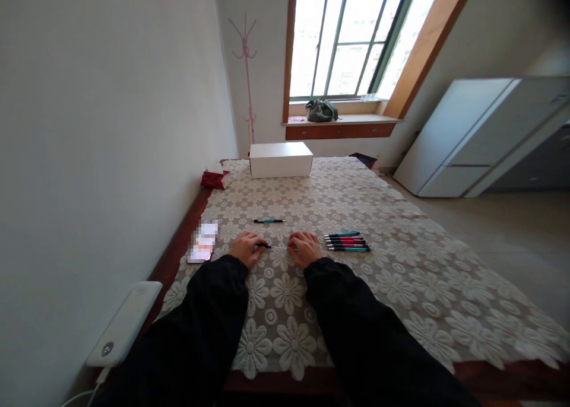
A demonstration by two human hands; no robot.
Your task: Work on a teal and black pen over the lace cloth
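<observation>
Black pen part (266, 245) we pinch in our left hand (246, 248); our right hand (305, 248) pinches a thin pale rod (279, 247).

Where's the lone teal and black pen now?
In the head view, the lone pen lies just left of centre, between the left hand and the white box.

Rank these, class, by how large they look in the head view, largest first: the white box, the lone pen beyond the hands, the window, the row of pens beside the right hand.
1. Window
2. White box
3. Row of pens
4. Lone pen
</observation>
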